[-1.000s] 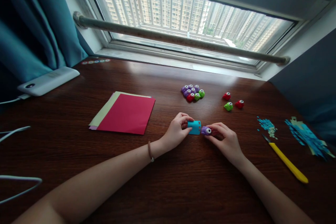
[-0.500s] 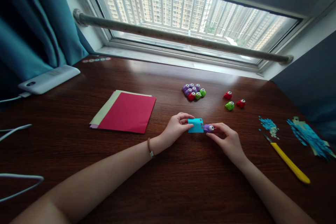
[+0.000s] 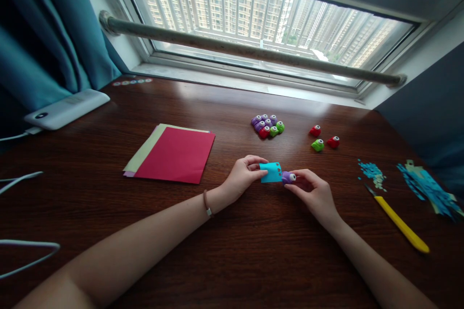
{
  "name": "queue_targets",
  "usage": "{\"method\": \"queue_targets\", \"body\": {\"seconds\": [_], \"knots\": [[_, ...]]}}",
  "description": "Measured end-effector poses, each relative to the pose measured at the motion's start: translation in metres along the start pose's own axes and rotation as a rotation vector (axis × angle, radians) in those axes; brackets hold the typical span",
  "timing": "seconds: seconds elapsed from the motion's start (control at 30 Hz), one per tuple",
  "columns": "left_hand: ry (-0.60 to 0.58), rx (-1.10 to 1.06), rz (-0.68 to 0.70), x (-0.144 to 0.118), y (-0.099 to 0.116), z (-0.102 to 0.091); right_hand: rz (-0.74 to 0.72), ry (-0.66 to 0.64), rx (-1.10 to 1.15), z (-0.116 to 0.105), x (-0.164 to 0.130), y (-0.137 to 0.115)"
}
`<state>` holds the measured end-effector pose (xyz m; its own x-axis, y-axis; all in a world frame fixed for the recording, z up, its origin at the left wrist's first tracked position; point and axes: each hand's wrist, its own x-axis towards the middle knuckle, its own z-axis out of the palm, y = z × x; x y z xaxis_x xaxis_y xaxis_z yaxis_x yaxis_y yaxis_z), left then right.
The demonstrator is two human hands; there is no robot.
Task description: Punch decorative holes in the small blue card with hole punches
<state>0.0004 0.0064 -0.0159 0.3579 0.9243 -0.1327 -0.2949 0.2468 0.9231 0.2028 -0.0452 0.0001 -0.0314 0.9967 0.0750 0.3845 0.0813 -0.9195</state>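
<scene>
Fingers of the left hand [image 3: 242, 177] pinch the left edge of a small turquoise paper strip [image 3: 270, 173], holding it just above the dark wooden table [image 3: 232, 251], while the right hand [image 3: 314, 194] closes thumb and forefinger around a small purple punch [image 3: 288, 177] pressed onto the strip's right edge. Along that edge a short row of little holes already shows near the top corner, so by the look of it several punches are made and the lower part of the edge is still whole. Well to the right lie a heap of turquoise punched bits [image 3: 370, 172] and a pile of blue paper scraps [image 3: 426, 187], which suggests a fair amount of cutting is done; a yellow craft knife [image 3: 398, 222] rests between them and the right forearm. Beyond the hands sits a cluster of punches [image 3: 268, 126], purple, red and green, with three loose punches [image 3: 320, 138] further right, none of them in hand. A stack of coloured paper sheets [image 3: 174, 155], red on top, lies flat to the left and looks uncut
</scene>
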Motion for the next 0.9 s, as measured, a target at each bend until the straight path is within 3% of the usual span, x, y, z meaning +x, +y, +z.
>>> {"method": "queue_targets", "body": {"seconds": [0.2, 0.47, 0.9], "knots": [[0.018, 0.079, 0.089, -0.0001, -0.0009, 0.0040, -0.140, -0.019, -0.160, -0.0022, -0.0004, 0.0016], [0.020, 0.429, 0.251, -0.0038, -0.0088, 0.0019, -0.303, -0.068, -0.356, -0.0024, 0.0015, -0.0012], [-0.020, 0.699, 0.357, -0.0069, -0.0072, 0.0034, -0.310, -0.108, -0.352, -0.0016, 0.0018, 0.0005]]}}
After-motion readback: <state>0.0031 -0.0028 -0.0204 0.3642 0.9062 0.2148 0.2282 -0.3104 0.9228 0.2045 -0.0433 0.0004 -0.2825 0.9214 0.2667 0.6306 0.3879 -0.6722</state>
